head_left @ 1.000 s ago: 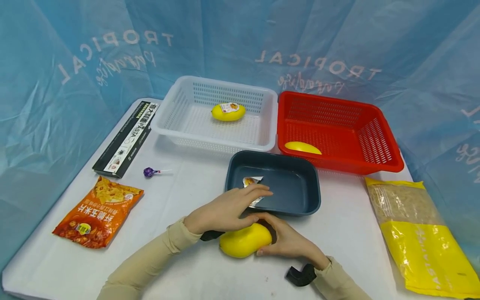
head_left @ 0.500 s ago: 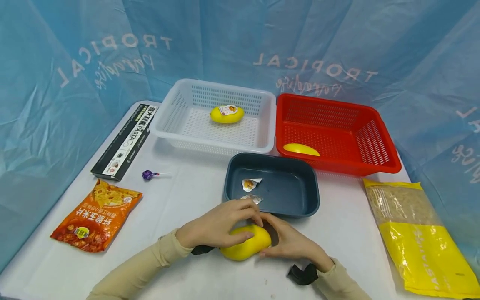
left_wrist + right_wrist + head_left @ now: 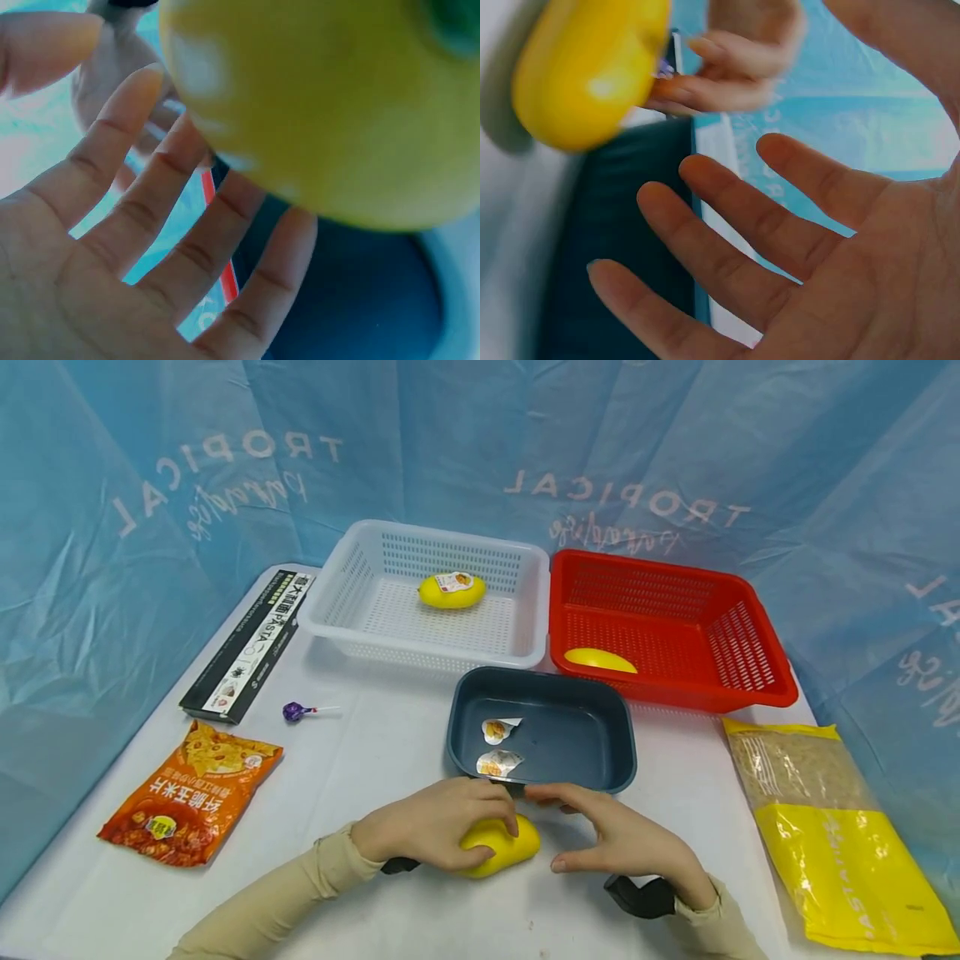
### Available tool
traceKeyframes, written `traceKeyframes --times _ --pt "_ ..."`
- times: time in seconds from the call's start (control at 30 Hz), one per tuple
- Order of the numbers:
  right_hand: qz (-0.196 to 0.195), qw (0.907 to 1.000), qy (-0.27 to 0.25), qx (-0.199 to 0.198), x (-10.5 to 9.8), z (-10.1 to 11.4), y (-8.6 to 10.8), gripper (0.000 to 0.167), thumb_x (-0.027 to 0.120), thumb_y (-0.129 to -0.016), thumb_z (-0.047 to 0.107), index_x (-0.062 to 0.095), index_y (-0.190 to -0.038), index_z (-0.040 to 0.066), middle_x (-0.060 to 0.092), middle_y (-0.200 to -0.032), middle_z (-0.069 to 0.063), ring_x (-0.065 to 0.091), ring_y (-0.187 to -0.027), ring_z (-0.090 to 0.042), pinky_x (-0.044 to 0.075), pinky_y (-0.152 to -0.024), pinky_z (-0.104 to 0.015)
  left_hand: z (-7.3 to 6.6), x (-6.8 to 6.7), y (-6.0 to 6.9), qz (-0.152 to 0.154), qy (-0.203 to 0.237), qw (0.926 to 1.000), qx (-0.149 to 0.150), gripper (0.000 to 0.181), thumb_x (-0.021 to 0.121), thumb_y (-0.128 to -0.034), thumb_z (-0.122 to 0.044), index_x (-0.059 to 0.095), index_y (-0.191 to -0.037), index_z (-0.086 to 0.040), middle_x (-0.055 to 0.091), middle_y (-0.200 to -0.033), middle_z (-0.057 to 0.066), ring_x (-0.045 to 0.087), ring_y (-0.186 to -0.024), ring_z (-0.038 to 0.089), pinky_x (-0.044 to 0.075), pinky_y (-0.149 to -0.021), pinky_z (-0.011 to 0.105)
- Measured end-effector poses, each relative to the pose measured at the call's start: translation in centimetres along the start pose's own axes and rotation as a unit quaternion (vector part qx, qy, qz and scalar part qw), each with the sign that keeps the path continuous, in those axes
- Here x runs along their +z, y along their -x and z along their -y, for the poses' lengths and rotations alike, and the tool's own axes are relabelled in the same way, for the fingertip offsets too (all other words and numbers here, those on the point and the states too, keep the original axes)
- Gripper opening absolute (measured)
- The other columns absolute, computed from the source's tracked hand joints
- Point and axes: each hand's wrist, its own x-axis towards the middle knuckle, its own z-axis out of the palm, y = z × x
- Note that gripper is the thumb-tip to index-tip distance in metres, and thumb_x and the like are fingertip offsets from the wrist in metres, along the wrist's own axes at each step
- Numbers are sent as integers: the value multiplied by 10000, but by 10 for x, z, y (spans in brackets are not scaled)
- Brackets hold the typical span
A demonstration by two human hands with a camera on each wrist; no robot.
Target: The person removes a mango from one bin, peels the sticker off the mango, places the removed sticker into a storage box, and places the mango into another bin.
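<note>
A yellow mango point(image 3: 519, 847) lies on the white table in front of the dark blue tub point(image 3: 581, 689). My left hand point(image 3: 438, 822) holds it from the left, fingers over the far side and thumb on the near side. To the right of the fruit, my right hand point(image 3: 630, 839) hovers with its fingers spread, apart from it. The right wrist view shows that palm point(image 3: 870, 277) holding nothing, with the mango point(image 3: 592, 71) beyond the fingertips. Two peeled stickers point(image 3: 498, 763) lie inside the tub at its left end.
Behind the tub stand a white basket point(image 3: 360, 631) with a stickered mango point(image 3: 452, 593) and a red basket point(image 3: 675, 693) with a plain one point(image 3: 600, 660). A pasta box point(image 3: 247, 647), lollipop point(image 3: 294, 712) and chip bag point(image 3: 191, 793) lie left; a yellow pasta bag point(image 3: 840, 852) lies right.
My right hand has let go of the mango and drawn away to the right. My left hand has come back from the tub's edge onto the mango, uncovering the stickers.
</note>
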Motion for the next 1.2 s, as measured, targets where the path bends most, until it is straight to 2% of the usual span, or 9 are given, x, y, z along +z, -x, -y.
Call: traceKeyframes --times 0.2,0.47,0.6,0.7,0.8,0.87,0.97,1.1,1.2 --pt "-581 9972 153 -448 -17 4 6 703 764 -823 295 434 -1436 191 535 -1415 -26 537 -1243 -156 483 -1019 -371 1 7 -2 284 -26 9996 83 333 656 -808 -205 645 -1141 -225 598 -1240 -55 554 -1111 114 445 -981 237" --pt "-1335 9879 487 -627 -38 0 6 714 781 -801 161 441 -1429 149 566 -1382 -36 563 -1199 -125 506 -961 -355 1 11 -3 775 291 9964 -187 450 650 -835 -224 595 -1281 -237 544 -1383 -51 511 -1253 129 403 -1084 291" --pt "-1704 9824 450 -619 -53 -3 4 735 770 -798 94 419 -1444 112 551 -1400 -56 541 -1225 -86 478 -987 -279 1 14 -3 765 328 9964 -188 461 646 -832 -220 589 -1289 -242 536 -1397 -52 504 -1270 129 401 -1087 292" --pt "-2199 9724 197 -757 -66 -9 1 733 733 -805 15 401 -1455 81 535 -1408 -90 518 -1241 -52 445 -1007 -213 1 16 -4 656 314 9973 -94 461 647 -832 -217 592 -1289 -240 539 -1396 -49 513 -1258 131 408 -1072 281" --pt "-3001 9472 -425 -1048 -75 -20 -4 739 664 -811 -86 370 -1472 63 508 -1424 -129 513 -1258 -88 431 -1018 -202 2 21 -5 498 266 9984 24 460 646 -838 -214 592 -1294 -247 535 -1406 -48 526 -1224 132 418 -1045 260" --pt "-3584 9212 -799 -1286 -78 -29 -9 739 621 -821 -117 341 -1482 57 481 -1445 -142 501 -1276 -140 430 -1029 -217 2 24 -6 351 253 9990 103 450 647 -848 -213 596 -1294 -250 528 -1417 -41 527 -1223 140 423 -1035 257" --pt "-4448 8781 -1105 -1373 -79 -45 -13 717 603 -850 -71 325 -1491 88 456 -1467 -114 470 -1302 -179 422 -1037 -219 3 30 -7 113 230 9995 189 429 655 -867 -230 597 -1291 -264 503 -1444 -24 525 -1226 155 429 -1033 264" --pt "-5416 8293 -932 -1013 -82 -62 -14 669 617 -890 56 328 -1489 124 441 -1476 -85 423 -1324 -195 397 -1053 -244 4 37 -9 -91 239 9995 194 417 673 -889 -287 587 -1297 -284 457 -1479 4 504 -1264 174 426 -1067 302" --pt "-5983 7967 -694 -486 -86 -71 -11 655 619 -913 170 312 -1491 137 414 -1495 -79 385 -1346 -188 365 -1078 -285 4 39 -9 -105 264 9995 141 434 687 -885 -324 579 -1305 -298 441 -1488 7 489 -1288 176 424 -1081 321"
